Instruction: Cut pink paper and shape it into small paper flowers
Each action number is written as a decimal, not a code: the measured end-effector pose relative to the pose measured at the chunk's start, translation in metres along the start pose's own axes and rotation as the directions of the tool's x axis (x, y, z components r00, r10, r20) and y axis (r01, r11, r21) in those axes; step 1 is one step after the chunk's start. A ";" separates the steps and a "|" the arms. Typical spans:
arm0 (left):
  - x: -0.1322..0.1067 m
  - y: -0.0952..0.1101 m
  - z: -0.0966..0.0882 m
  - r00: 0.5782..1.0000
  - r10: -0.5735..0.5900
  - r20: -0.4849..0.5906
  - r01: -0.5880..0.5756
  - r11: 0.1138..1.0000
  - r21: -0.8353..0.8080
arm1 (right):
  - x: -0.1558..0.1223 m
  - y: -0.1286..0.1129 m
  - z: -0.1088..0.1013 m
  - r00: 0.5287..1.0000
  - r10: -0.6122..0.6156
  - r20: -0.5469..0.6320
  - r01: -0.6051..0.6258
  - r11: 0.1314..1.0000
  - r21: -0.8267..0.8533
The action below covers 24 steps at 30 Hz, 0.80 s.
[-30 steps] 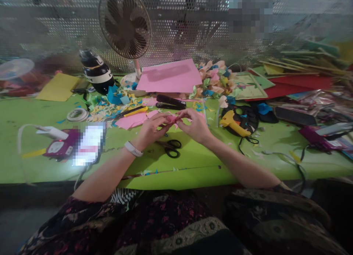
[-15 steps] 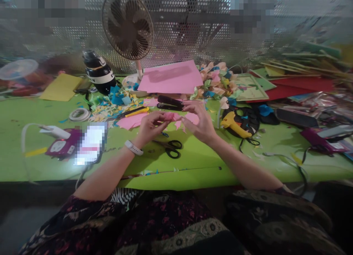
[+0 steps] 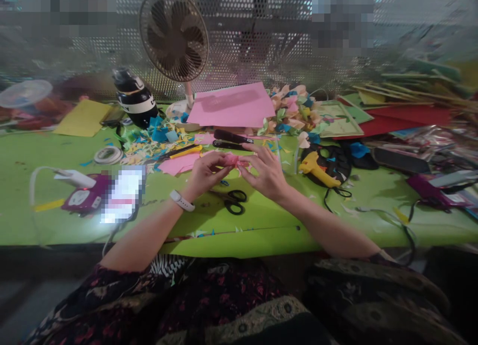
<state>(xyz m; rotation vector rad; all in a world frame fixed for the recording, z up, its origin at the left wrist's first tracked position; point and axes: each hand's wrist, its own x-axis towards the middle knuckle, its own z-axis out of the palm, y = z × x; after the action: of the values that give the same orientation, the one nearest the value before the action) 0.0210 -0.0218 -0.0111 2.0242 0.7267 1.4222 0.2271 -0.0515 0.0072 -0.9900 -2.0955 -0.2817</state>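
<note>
Between my two hands is a small folded piece of pink paper (image 3: pixel 232 160), raised over the green table. My left hand (image 3: pixel 207 173), with a white band on the wrist, pinches its left side between thumb and fingers. The thumb and fingertips of my right hand (image 3: pixel 266 172) close on its right end. Black-handled scissors (image 3: pixel 235 202) lie just below the hands. Beyond the fingers rests a black stapler (image 3: pixel 232 138). A flat pink sheet (image 3: pixel 179 164) lies left of my left hand, near a yellow cutter (image 3: pixel 191 150).
Paper scraps (image 3: pixel 149 148) and a tape roll (image 3: pixel 108 155) lie to the left, near a lit phone (image 3: pixel 123 193). A yellow glue gun (image 3: pixel 319 169) sits at right. Behind are a fan (image 3: pixel 174 36), a black bottle (image 3: pixel 136 103), pink sheets (image 3: pixel 235 105) and a paper-flower pile (image 3: pixel 293 108).
My right hand has moved slightly left and down, and its fingers have closed onto the pink paper's right end. My left hand keeps its pinch, almost unmoved.
</note>
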 end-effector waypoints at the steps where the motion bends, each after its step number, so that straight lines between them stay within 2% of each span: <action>1: 0.000 0.000 0.000 1.000 0.000 0.002 0.000 1.000 0.004 | 0.000 0.000 0.000 1.000 0.000 0.001 0.000 1.000 -0.002; 6: 0.000 0.000 0.000 1.000 0.008 0.011 -0.008 1.000 -0.004 | 0.000 0.000 0.001 1.000 0.011 0.017 -0.011 1.000 -0.011; 12: 0.000 0.001 0.000 0.999 0.019 0.027 -0.019 1.000 0.006 | 0.000 0.000 0.000 0.994 0.066 0.088 -0.071 0.996 0.060; 24: -0.001 -0.001 -0.001 0.999 0.018 0.033 -0.019 1.000 0.022 | 0.001 0.002 0.002 0.999 0.023 0.033 -0.024 0.999 0.040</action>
<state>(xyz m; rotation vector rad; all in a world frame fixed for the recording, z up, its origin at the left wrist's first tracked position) 0.0200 -0.0217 -0.0123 2.0714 0.7147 1.3932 0.2267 -0.0484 0.0062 -1.0005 -2.1097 -0.2116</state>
